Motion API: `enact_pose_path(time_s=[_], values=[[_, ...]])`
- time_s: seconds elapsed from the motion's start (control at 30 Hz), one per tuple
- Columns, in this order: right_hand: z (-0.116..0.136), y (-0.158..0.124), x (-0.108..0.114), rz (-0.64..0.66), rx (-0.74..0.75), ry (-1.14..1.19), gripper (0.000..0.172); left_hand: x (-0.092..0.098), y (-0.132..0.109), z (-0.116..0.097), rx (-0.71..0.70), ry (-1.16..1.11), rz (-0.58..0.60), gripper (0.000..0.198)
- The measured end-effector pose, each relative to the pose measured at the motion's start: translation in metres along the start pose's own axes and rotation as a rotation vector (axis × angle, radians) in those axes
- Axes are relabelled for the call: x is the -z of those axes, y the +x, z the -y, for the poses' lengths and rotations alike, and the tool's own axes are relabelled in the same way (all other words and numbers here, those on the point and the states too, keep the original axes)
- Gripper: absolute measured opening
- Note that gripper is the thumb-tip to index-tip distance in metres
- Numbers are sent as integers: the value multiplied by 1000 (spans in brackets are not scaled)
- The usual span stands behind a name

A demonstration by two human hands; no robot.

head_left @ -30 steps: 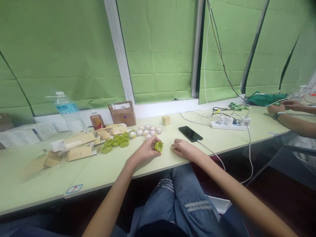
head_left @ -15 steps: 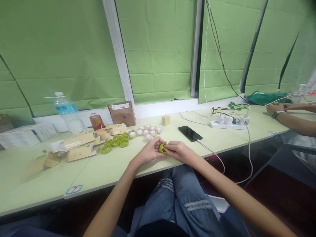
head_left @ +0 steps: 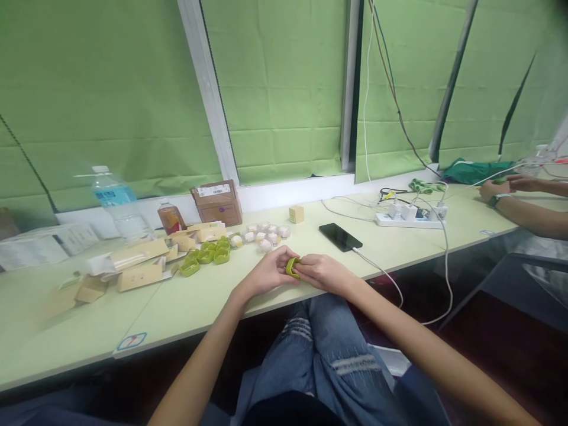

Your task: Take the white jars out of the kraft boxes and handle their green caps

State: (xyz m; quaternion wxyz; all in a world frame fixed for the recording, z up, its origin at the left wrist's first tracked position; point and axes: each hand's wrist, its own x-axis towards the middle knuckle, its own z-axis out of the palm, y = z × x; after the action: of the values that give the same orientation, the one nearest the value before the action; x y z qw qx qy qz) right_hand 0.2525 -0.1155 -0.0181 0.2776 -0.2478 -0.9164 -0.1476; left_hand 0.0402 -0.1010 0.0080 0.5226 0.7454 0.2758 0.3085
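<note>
Between my two hands, close to the table's front edge, is a small olive-green case point(head_left: 291, 267), ring-like from this side. My left hand point(head_left: 271, 273) grips it from the left with curled fingers. On the other side my right hand point(head_left: 320, 272) pinches it, fingertips at its opening; whether anything else is in those fingers I cannot make out. Several green cases point(head_left: 206, 254) of the same colour stand to the left, touching one another. Beyond my hands lie several small white-and-pink rounded pieces in clear wrapping point(head_left: 265, 234).
Left are opened cardboard packets point(head_left: 137, 260), a large water bottle point(head_left: 119, 204), a drink bottle point(head_left: 171, 218) and a brown box point(head_left: 217, 203). A small carton point(head_left: 296, 213), cabled phone point(head_left: 341, 236) and power strip point(head_left: 410, 221) lie beyond and right. Another person's hands point(head_left: 497, 188) work far right.
My hands stay closed round the green case, with hardly any finger movement. The whole view has shifted slightly.
</note>
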Motion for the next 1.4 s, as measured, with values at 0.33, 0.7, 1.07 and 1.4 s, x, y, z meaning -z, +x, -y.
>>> enact_pose_path(time_s=[0.33, 0.7, 1.07, 1.4], values=[[3, 1, -3, -56, 74, -114, 34, 0, -1, -1, 2, 11, -13, 58], [11, 9, 1, -191, -230, 254, 14, 2, 3, -2, -18, 26, -49, 56], [18, 14, 5, -207, -422, 301, 14, 6, 3, 2, -64, 36, -81, 57], [19, 14, 5, -306, -441, 437, 13, 5, 1, -3, -65, 33, -116, 58]])
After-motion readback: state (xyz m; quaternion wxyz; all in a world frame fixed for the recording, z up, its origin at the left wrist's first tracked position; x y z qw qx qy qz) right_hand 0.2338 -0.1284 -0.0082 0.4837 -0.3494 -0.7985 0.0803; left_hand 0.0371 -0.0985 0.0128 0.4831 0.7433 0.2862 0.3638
